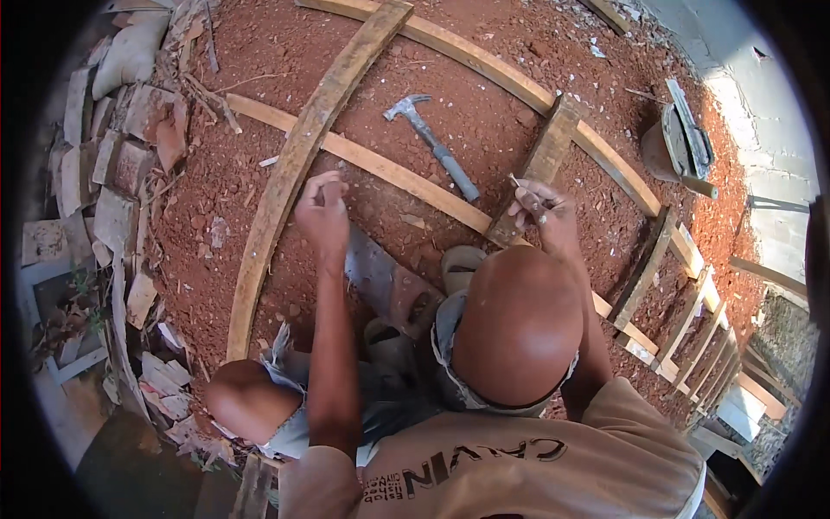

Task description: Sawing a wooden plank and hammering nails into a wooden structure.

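Observation:
My left hand (323, 214) is closed, fingertips pressed together beside the long wooden plank (290, 177); whatever it may hold is hidden. My right hand (550, 214) pinches a nail (515, 180), a small thin shaft poking out from the fingertips over a short wooden crosspiece (545, 151). Between the hands a thin wooden batten (406, 180) runs slantwise across the ground under both pieces. A claw hammer (435, 147) with a grey-blue grip lies beyond it, its handle end near the batten. Below my left hand, a handsaw (389, 281) rests by my feet, partly hidden.
Farther off, another batten (484, 62) crosses the red soil. The ladder-like frame continues right with several crosspieces (647, 268). A bucket (664, 145) with tools on it stands near the pale wall (782, 164). Stacked bricks and rubble (121, 203) line the left side.

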Tool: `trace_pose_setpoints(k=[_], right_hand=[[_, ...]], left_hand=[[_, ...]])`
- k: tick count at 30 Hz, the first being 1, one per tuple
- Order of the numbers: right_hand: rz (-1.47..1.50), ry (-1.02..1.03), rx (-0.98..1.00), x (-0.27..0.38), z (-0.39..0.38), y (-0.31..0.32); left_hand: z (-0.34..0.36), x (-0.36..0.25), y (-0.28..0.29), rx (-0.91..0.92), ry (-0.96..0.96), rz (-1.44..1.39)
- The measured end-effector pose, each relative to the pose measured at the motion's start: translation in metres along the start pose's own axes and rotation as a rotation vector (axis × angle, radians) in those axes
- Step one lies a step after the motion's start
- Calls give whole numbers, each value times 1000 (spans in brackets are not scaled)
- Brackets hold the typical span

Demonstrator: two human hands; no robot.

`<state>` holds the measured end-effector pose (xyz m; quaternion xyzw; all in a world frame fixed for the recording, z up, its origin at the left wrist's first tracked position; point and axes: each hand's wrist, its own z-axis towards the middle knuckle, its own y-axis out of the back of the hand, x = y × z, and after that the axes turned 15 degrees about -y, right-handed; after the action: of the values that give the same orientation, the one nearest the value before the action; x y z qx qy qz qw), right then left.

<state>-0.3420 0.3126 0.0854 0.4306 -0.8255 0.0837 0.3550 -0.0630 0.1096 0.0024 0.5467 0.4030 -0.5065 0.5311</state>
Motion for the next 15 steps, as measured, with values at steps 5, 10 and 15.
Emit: trace_pose_setpoints(k=[5, 10, 15], right_hand=[[-44, 50, 344, 11, 10, -60], [-117, 76, 499, 7, 10, -89], [-477, 255, 163, 5, 47, -87]], left_hand=[[-47, -59, -60, 414, -80, -120], [-55, -65, -59, 438, 233, -260], [-45, -29, -28, 114, 249, -201]])
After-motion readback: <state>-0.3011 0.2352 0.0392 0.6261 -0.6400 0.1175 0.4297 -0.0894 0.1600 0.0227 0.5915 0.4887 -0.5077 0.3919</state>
